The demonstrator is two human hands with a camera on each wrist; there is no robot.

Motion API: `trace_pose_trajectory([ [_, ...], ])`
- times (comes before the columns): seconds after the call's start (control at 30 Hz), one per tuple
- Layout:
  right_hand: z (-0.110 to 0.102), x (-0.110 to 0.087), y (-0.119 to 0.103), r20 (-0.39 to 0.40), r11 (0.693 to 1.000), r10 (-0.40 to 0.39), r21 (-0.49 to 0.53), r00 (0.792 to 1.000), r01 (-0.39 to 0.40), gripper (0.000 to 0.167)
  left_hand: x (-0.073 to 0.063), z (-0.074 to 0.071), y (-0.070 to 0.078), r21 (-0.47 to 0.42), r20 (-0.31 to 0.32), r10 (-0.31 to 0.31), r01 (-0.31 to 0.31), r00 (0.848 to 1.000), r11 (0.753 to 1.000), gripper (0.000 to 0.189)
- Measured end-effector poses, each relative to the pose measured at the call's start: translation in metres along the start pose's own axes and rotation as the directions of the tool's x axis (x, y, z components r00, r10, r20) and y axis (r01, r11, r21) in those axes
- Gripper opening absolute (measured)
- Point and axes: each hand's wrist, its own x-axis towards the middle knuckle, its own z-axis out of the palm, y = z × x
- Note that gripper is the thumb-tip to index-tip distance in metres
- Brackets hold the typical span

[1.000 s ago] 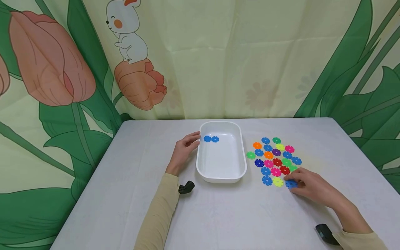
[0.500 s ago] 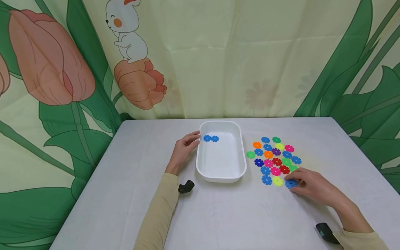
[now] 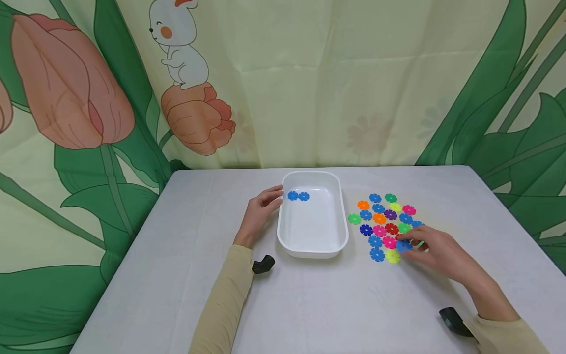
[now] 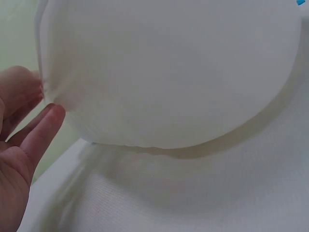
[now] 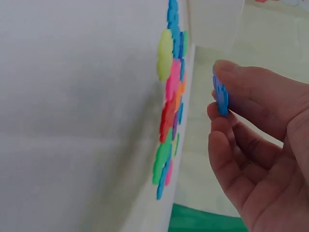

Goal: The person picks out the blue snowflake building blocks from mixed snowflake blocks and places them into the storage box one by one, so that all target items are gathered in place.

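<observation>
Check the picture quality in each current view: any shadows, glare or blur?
Head: bright and even, flower-shaped discs crisp, a soft shadow beside the right hand; left wrist: dimmer, the white tray showing little surface detail, soft shadow below it on the tablecloth; right wrist: also dim, a broad shadow across the cloth beside the discs. No harsh glare in any view.

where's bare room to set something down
Bare table lies between the sleeves, nearer than the tray, and left of the left sleeve. The tray's near half is free. Crowded: right of the tray, colourful discs beside the right hand.
</observation>
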Motion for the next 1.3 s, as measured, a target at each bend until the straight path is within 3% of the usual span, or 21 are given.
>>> trace_pose_trajectory([
  [0.47, -0.007, 0.029, -0.035, -0.122, 0.998, -0.046, 0.046, 0.991, 0.052, 0.044, 0.001, 0.0, -0.001, -0.009, 0.002, -0.021, 0.021, 1.0, 1.0, 0.034],
  [0.7, -0.01, 0.045, -0.051, -0.164, 0.995, -0.074, 0.06, 0.984, 0.085, 0.045, -0.013, -0.001, 0.033, 0.013, 0.035, -0.044, 0.044, 0.998, 0.999, 0.033],
  [1.3, -0.02, 0.088, -0.083, -0.175, 0.987, -0.065, 0.134, 0.982, 0.089, 0.038, -0.013, -0.001, 0.034, 0.015, 0.031, -0.036, 0.036, 0.999, 0.999, 0.036],
])
